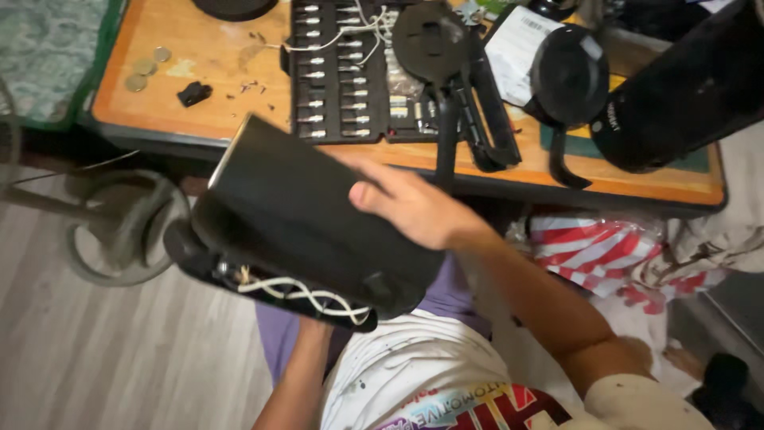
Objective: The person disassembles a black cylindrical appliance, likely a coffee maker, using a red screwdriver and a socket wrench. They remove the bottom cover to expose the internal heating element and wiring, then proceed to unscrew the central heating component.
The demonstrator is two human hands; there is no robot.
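Observation:
A black cylindrical speaker housing (pixel 294 215) is tilted in front of my chest, its open lower end showing twisted white wires (pixel 302 293). My right hand (pixel 410 203) lies on its upper right side, thumb pressing the dark shell. My left forearm (pixel 298 374) rises under the housing; that hand is hidden behind it, seemingly supporting it from below.
An orange-topped table (pixel 215 76) carries an open black screwdriver bit case (pixel 342 72), a round black part with a handle (pixel 434 44), another black cylinder (pixel 684 87), coins (pixel 147 68) and a small black piece (pixel 193 93). A fan base (pixel 119 231) stands on the floor at left. Red-striped cloth (pixel 597 247) lies at right.

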